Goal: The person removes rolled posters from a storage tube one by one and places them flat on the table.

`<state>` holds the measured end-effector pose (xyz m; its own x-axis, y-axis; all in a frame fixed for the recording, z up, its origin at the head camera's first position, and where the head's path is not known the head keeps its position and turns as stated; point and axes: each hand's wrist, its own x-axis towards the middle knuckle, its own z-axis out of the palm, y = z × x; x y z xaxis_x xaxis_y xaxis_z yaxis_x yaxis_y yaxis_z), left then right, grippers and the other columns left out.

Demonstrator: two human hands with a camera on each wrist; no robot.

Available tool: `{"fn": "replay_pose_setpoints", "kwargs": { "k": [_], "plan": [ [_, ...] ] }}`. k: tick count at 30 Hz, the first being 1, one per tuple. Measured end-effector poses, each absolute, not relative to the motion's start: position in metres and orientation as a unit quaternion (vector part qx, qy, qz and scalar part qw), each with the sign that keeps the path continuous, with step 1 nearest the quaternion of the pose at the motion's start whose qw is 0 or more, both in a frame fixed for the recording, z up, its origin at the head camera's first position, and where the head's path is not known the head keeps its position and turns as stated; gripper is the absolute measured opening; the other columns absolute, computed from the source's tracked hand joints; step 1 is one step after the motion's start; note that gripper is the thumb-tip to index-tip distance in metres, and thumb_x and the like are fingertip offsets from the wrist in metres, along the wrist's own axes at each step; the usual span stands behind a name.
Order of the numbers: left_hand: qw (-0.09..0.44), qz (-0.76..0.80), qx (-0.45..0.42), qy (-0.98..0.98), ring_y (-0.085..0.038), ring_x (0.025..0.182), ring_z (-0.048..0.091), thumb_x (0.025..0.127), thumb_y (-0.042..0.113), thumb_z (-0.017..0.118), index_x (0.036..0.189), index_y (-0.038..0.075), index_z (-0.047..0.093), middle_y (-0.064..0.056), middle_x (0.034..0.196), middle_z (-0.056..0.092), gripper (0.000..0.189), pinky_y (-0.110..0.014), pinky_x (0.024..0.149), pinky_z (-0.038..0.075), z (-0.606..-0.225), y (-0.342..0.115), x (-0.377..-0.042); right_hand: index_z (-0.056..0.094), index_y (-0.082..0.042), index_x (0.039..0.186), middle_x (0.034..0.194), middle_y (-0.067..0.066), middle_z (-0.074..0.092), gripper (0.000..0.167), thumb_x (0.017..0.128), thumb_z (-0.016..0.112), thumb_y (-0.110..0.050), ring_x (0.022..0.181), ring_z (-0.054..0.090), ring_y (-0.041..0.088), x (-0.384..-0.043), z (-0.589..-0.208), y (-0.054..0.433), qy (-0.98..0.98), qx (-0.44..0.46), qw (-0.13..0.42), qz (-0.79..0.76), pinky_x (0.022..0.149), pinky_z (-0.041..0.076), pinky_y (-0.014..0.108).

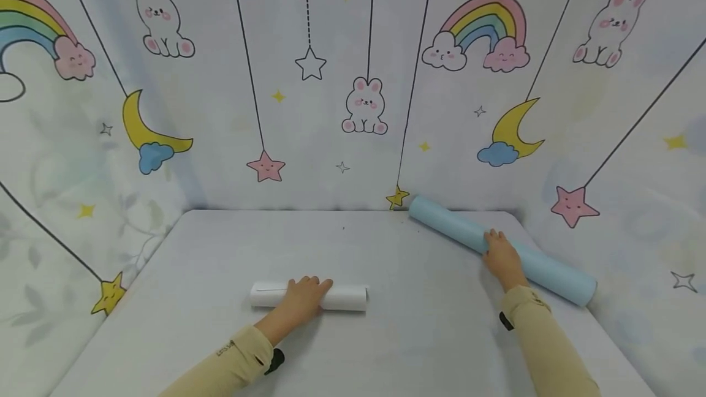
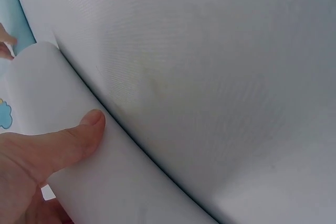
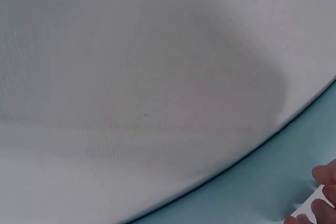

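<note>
Beige sleeves (image 1: 220,367) lead to your left hand (image 1: 302,300), gripping the white roll (image 1: 349,298), probably so it cannot uncurl, while your right hand (image 1: 504,257) curls round the blue roll (image 1: 554,273), seemingly steadying it beyond and right of the white roll on the surface (image 1: 408,348).

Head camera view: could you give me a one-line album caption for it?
Left hand on a white roll, right hand on a longer blue roll, at a white table.

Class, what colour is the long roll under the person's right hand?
The long roll is plain light blue; it shows best in the head view.
</note>
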<state>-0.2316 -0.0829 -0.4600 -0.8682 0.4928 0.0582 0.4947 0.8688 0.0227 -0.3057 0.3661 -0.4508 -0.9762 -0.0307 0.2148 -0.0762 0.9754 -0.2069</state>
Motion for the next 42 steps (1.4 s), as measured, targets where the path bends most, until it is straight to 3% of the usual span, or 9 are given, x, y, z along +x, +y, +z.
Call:
{"fn": "replay_pose_setpoints", "kwargs": {
  "k": [6, 17, 27, 31, 42],
  "plan": [
    [0.03, -0.017, -0.255, -0.966, -0.028, 0.089, 0.056, 0.074, 0.021, 0.076, 0.118, 0.013, 0.054, -0.009, 0.098, 0.059, 0.05, -0.049, 0.072, 0.044, -0.463, -0.084, -0.234, 0.04, 0.02, 0.124, 0.13, 0.039, 0.033, 0.05, 0.079, 0.054, 0.006, 0.12, 0.029, 0.053, -0.306, -0.446, 0.368, -0.987, 0.043, 0.122, 0.093, 0.096, 0.028, 0.059],
    [0.03, -0.028, -0.263, -0.964, -0.028, 0.09, 0.057, 0.075, 0.02, 0.075, 0.118, 0.013, 0.055, -0.009, 0.099, 0.06, 0.048, -0.048, 0.072, 0.044, -0.459, -0.081, -0.235, 0.035, 0.012, 0.133, 0.138, 0.032, 0.027, 0.054, 0.085, 0.053, -0.004, 0.128, 0.021, 0.048, -0.296, -0.435, 0.348, -0.982, 0.055, 0.087, 0.156, 0.099, 0.021, 0.059],
    [0.039, -0.02, -0.269, -0.962, -0.026, 0.084, 0.057, 0.074, 0.022, 0.076, 0.114, 0.014, 0.056, -0.008, 0.094, 0.06, 0.046, -0.046, 0.068, 0.044, -0.459, -0.077, -0.232, 0.046, 0.007, 0.128, 0.127, 0.031, 0.045, 0.051, 0.084, 0.062, -0.015, 0.113, 0.043, 0.049, -0.283, -0.447, 0.32, -0.969, 0.105, 0.163, 0.152, 0.088, 0.037, 0.057],
    [0.038, -0.015, -0.268, -0.962, -0.025, 0.083, 0.057, 0.074, 0.023, 0.076, 0.113, 0.014, 0.056, -0.007, 0.092, 0.06, 0.045, -0.045, 0.067, 0.044, -0.459, -0.076, -0.232, 0.044, 0.008, 0.128, 0.127, 0.028, 0.047, 0.054, 0.085, 0.062, -0.019, 0.115, 0.044, 0.044, -0.281, -0.451, 0.31, -0.968, 0.12, 0.158, 0.153, 0.094, 0.035, 0.053],
    [0.028, 0.0, -0.258, -0.966, -0.024, 0.086, 0.056, 0.075, 0.025, 0.075, 0.114, 0.014, 0.055, -0.006, 0.094, 0.059, 0.046, -0.045, 0.069, 0.044, -0.46, -0.072, -0.234, 0.045, 0.002, 0.131, 0.129, 0.021, 0.049, 0.063, 0.081, 0.069, -0.029, 0.117, 0.046, 0.038, -0.271, -0.448, 0.283, -0.962, 0.169, 0.152, 0.149, 0.093, 0.038, 0.049]
  ]
}}
